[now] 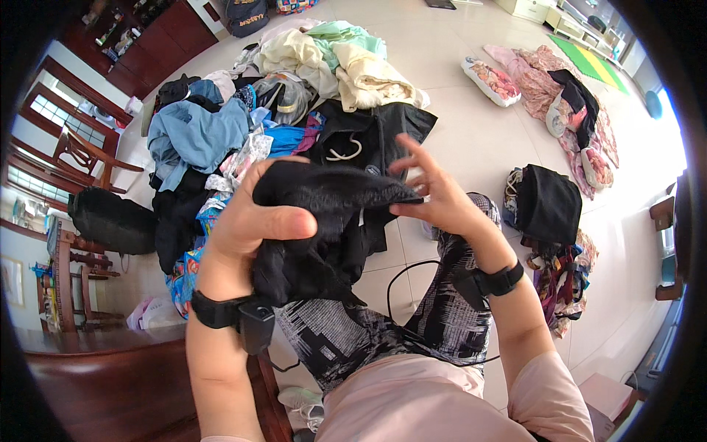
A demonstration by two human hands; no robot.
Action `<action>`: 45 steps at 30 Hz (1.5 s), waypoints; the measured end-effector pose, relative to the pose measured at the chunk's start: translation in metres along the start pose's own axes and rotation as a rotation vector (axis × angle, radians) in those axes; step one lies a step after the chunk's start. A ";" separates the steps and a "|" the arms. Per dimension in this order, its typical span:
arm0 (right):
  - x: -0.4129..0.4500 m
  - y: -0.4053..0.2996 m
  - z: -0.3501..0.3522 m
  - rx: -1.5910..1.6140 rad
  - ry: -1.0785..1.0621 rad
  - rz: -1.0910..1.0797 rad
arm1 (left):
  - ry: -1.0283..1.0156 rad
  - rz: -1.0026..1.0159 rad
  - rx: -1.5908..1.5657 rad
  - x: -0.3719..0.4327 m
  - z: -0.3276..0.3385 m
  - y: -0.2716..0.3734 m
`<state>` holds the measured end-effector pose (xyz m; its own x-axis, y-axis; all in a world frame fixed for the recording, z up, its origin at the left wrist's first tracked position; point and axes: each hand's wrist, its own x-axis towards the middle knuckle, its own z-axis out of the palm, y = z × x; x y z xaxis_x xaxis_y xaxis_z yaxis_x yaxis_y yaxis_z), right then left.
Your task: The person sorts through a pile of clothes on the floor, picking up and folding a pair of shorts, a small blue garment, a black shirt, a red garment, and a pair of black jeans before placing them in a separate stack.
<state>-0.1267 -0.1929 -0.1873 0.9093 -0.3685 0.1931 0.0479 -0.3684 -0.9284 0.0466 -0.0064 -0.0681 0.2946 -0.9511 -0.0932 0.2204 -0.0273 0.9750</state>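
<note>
My left hand (251, 215) grips a bunched black garment (326, 221), its thumb pressed over the front of the cloth. The garment hangs in folds above my lap. My right hand (428, 193) is at the garment's right tip, fingers spread and slightly blurred, with the thumb under the edge. Beyond my hands, a black bag or garment with a white cord (347, 149) lies on the near side of a large clothes heap. In that heap are light blue denim (199, 135), cream cloth (375, 77) and mint cloth (348, 41).
A folded black stack (549, 204) sits on the tiled floor at right, with patterned cloth (560, 282) beside it. Farther off lie a printed cushion (490, 82) and pink floral fabric (544, 66). Dark wooden furniture (110, 375) stands close at left. A black cable (393, 287) crosses near my legs.
</note>
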 end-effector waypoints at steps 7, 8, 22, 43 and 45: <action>0.046 -0.068 -0.058 -0.067 0.329 -0.205 | 0.385 0.319 1.303 0.042 -0.053 0.013; 0.047 -0.090 -0.063 -0.177 0.341 -0.280 | 0.494 0.375 1.449 0.046 -0.067 0.006; 0.083 -0.155 -0.118 -0.635 0.433 -0.188 | 0.613 -0.031 1.638 0.063 -0.092 0.003; 0.053 -0.180 -0.194 0.105 0.071 -0.051 | 0.579 0.286 0.579 -0.008 -0.121 0.145; 0.047 -0.184 -0.180 -0.011 0.154 -0.249 | 0.588 0.313 0.489 -0.011 -0.122 0.149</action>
<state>-0.1677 -0.2962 0.0495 0.7966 -0.3903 0.4616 0.2566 -0.4731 -0.8428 0.1896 0.0375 0.0540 0.7435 -0.6244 0.2394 -0.3423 -0.0478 0.9384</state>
